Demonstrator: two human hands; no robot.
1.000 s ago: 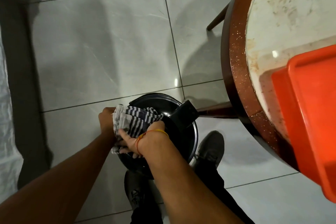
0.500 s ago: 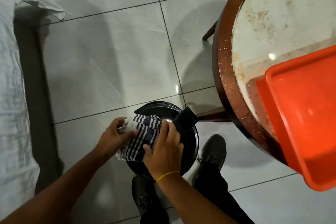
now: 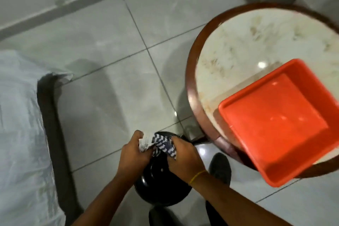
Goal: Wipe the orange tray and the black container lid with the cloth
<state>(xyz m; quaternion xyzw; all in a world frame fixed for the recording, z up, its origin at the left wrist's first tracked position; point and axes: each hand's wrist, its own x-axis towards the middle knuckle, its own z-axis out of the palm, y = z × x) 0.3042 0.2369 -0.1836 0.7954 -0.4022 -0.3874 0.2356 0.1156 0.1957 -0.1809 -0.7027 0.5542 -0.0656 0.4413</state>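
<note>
arms: bare, no sleeves | right wrist: yellow band (image 3: 197, 175) | shoes (image 3: 220, 168): dark

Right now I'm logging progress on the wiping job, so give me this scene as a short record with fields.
left hand: gripping the cloth
right hand: gripping the cloth
cloth: striped, bunched between both hands, over the lid
black lid: held above the floor, under the hands
orange tray: on the round table, overhanging its near edge
floor: grey tiles

Both forearms reach forward and down, converging. Left hand (image 3: 133, 154) fisted, knuckles up. Right hand (image 3: 185, 158) curled closed beside it (yellow band on wrist), fingers tucked under.
</note>
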